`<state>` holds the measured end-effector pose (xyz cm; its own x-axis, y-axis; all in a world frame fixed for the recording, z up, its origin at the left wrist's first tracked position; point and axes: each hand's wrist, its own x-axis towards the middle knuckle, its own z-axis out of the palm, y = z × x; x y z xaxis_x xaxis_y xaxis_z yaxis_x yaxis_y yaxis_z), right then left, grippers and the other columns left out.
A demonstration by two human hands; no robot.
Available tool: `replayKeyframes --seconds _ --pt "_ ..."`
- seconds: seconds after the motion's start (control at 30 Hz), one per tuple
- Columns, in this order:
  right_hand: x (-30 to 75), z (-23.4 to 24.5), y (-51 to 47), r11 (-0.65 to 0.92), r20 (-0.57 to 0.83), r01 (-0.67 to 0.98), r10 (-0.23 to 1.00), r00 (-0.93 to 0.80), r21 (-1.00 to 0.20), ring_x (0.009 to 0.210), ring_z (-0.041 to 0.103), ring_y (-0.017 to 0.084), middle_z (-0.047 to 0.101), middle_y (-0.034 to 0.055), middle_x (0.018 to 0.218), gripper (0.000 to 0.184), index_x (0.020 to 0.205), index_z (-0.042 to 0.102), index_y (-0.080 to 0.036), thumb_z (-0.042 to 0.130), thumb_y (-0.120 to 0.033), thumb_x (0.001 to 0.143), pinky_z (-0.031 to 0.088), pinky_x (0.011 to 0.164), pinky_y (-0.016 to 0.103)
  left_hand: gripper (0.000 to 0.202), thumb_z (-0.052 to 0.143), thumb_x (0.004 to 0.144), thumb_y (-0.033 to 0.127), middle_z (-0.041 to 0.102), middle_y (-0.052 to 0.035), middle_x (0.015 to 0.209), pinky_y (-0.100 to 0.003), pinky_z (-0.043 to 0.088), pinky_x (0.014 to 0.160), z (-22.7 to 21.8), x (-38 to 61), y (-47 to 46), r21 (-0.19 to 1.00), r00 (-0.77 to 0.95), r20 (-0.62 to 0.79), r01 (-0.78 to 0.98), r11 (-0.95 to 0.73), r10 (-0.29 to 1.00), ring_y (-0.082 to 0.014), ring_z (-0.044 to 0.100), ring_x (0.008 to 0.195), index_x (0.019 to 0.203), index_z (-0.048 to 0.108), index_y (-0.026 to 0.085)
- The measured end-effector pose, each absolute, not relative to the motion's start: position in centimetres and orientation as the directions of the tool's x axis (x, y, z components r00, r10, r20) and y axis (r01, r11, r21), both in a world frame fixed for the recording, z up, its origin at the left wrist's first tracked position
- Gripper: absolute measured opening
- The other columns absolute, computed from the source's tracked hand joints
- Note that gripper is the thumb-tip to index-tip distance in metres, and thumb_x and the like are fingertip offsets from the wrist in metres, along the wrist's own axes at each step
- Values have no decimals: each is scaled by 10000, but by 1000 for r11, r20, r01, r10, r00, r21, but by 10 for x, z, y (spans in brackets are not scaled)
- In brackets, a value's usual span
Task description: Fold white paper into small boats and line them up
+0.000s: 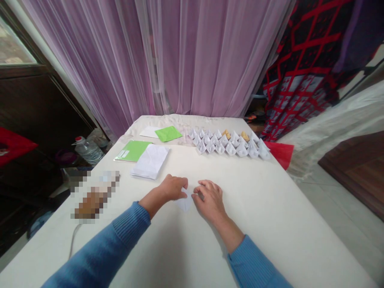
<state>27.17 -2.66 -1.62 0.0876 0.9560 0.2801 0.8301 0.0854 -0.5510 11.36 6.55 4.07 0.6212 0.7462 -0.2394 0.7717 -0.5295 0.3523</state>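
My left hand [174, 188] and my right hand [210, 198] rest close together on the white table [270, 224], both in blue sleeves. Between them lies a small folded white paper piece [184, 204]. Each hand's fingers are curled and pinched onto an edge of that paper, pressing it to the tabletop. Part of the paper is hidden under the fingers.
Several folded white paper shapes [229, 146] stand in rows at the far side, with two yellowish ones among them. A stack of white sheets [151, 161], green papers [133, 151] [168, 133] and red paper [282, 154] lie about. A water bottle [87, 150] stands left; a cable [73, 236] trails there.
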Motion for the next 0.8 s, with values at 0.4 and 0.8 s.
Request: replayKeyframes --seconds 0.4,0.8 --pt "279 -27 -17 180 319 454 914 252 -873 950 647 229 696 93 1020 376 1090 590 -190 611 -420 793 505 831 361 195 520 845 380 586 9 721 -248 431 663 14 104 53 910 513 -40 373 -181 858 -124 566 674 856 484 189" --pt "286 -5 -25 403 694 851 717 -65 -337 825 560 193 686 24 824 119 877 636 -212 537 -146 881 377 789 341 168 625 804 169 690 -24 966 -347 413 877 10 105 27 654 398 374 528 -543 838 -193 598 950 962 625 224"
